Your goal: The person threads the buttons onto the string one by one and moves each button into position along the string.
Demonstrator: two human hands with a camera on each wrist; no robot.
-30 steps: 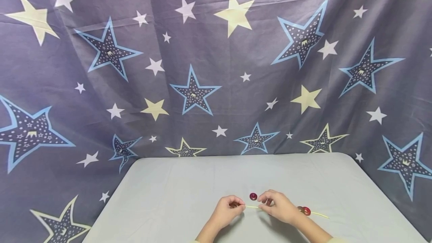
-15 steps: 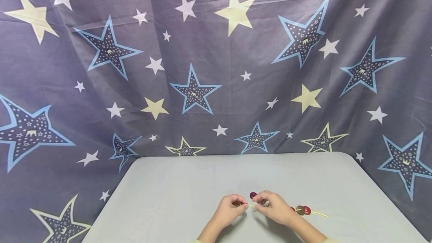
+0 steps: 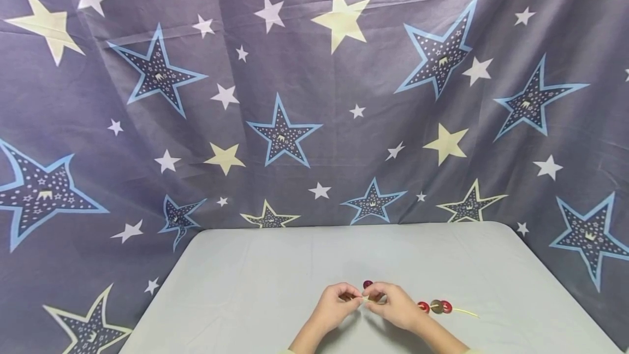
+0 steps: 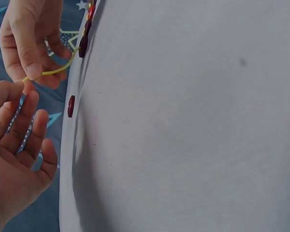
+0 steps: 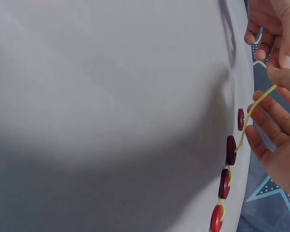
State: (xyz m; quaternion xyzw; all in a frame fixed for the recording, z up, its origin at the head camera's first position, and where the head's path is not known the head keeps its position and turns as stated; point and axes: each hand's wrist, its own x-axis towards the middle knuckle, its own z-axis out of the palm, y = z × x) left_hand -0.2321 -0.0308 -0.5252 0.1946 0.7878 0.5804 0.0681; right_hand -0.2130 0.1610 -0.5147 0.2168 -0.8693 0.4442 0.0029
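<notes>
Both hands meet at the free end of a yellow cord (image 4: 58,71). My left hand (image 3: 332,306) pinches the cord's tip between thumb and index finger, its other fingers loosely bent. From the right, my right hand (image 3: 393,305) pinches the cord right beside the left fingertips. The cord runs back to a strung row of buttons, red (image 3: 423,307), brown (image 3: 436,306) and dark red (image 5: 231,150), lying to the right of the right hand. A loose dark red button (image 3: 367,284) lies just beyond the fingertips, partly hidden by the right hand in the head view.
The table has a pale grey cover (image 3: 255,272). Behind and beside it hangs a dark curtain (image 3: 304,70) printed with stars. The cord's other end (image 3: 466,312) trails on the table past the last strung button.
My right hand has moved left along the cord until its fingertips meet the left hand's. More of the strung buttons now show behind it, and it covers part of the loose button.
</notes>
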